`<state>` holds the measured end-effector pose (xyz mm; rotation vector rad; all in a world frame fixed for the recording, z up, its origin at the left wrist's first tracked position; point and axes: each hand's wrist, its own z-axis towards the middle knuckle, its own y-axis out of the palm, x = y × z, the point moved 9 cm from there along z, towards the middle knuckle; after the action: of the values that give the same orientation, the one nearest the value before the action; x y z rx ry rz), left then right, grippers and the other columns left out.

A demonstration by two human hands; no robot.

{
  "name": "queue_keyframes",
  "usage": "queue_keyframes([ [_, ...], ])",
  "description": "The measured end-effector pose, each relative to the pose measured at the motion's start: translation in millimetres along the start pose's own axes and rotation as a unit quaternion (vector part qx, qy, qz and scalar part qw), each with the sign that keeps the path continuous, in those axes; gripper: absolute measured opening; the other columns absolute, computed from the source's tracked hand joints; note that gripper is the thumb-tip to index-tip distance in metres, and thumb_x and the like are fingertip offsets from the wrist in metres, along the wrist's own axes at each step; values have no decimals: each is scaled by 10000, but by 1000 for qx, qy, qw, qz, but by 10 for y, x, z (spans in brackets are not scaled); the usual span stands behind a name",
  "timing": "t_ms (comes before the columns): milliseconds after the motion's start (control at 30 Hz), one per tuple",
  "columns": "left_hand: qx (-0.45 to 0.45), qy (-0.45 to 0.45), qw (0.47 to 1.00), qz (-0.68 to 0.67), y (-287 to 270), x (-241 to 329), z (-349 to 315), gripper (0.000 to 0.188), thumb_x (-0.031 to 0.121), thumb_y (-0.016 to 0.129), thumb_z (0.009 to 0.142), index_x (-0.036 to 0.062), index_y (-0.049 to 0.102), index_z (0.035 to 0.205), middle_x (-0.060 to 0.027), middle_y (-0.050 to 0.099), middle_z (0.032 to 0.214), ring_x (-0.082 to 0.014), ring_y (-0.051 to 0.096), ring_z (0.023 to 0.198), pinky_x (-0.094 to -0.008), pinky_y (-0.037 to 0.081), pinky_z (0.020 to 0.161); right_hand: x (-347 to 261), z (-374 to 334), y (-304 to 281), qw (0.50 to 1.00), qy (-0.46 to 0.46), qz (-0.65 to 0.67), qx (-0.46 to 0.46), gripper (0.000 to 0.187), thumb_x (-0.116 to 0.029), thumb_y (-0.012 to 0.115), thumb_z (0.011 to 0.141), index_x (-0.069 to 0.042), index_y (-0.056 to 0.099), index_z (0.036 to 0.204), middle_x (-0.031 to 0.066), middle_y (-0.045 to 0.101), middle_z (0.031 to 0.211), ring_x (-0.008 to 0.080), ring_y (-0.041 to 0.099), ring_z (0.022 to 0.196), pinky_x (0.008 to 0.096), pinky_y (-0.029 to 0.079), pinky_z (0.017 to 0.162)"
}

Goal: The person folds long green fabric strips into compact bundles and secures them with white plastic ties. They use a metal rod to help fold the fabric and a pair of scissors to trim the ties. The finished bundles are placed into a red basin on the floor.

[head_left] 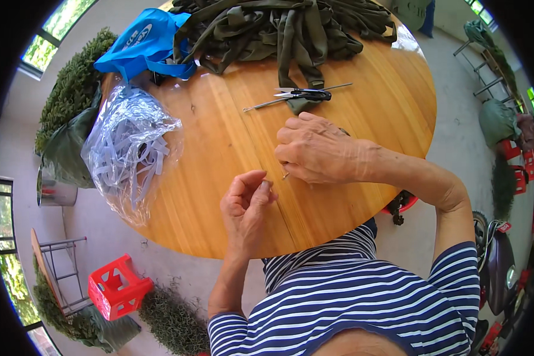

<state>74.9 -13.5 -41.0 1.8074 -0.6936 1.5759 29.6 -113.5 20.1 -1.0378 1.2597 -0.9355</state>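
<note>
My left hand [247, 203] is above the table near its front, thumb and forefinger pinched together; whatever lies between them is too small to name. My right hand [321, 149] is closed, its fingers curled downward just to the right of the left hand. A small shiny tip [286, 175] pokes out below its fingers, and the rest is hidden. Beyond the right hand lie black-handled thread snips [305, 94] across a thin metal rod [266, 105]. The end of a dark green fabric strip [302, 105] shows beneath them.
On the round wooden table [219, 148] a heap of dark green fabric straps [267, 29] covers the far side. A blue bag [145, 44] and a clear plastic bag of pale strips [130, 136] are at the left. A red stool [117, 288] stands on the floor.
</note>
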Motion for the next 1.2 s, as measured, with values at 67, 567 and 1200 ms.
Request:
queue_keyframes([
  [67, -6, 33, 999, 4, -7, 35, 77, 209, 74, 533, 848, -12, 517, 1038, -75, 592, 905, -119, 575, 788, -230, 459, 704, 57, 18, -47, 999, 11, 38, 1, 139, -187, 530, 756, -57, 571, 787, 107, 539, 830, 253, 513, 843, 377, 373, 789],
  [567, -46, 7, 999, -1, 72, 172, 307, 224, 80, 505, 863, -19, 500, 1064, -87, 592, 906, -128, 581, 793, -240, 462, 695, 219, 194, 315, 945, 17, -36, -325, 169, -208, 546, 767, -94, 647, 840, 70, 592, 798, 224, 480, 888, 368, 341, 723],
  [1200, -300, -112, 947, -36, 667, 296, 522, 356, 119, 575, 824, 26, 498, 1159, -12, 570, 955, -65, 535, 838, -221, 450, 725, 325, -446, -471, 902, -94, 176, 384, 151, -115, 685, 706, -122, 653, 853, 11, 532, 810, 186, 493, 818, 285, 425, 711],
])
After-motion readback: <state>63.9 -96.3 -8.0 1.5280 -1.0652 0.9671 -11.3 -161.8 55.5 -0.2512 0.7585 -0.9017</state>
